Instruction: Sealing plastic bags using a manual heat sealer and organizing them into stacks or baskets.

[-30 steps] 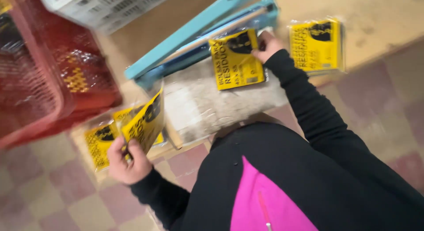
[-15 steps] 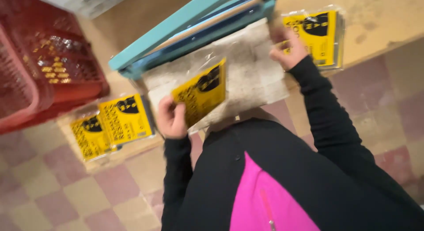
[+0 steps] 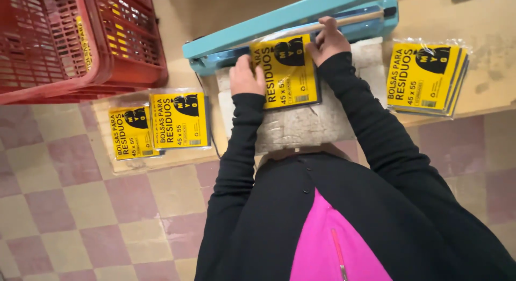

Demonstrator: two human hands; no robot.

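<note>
Head view: the left hand (image 3: 246,76) and right hand (image 3: 329,41) pin a flat yellow plastic-wrapped packet (image 3: 285,71) on the pale cloth pad (image 3: 301,125), its top edge fed under the teal heat sealer bar (image 3: 290,20), so both grips press down flat. Similar packets (image 3: 424,76) lie at the worktop's right edge, others (image 3: 161,122) at its left edge beside a red plastic crate (image 3: 80,39).

The person wears a black long-sleeved top, its snug sleeves running from the lower middle of the frame up to the wrists. The left hand (image 3: 246,76) and right hand (image 3: 329,41) are bare. A bright pink panel with a zip shows at bottom centre.
</note>
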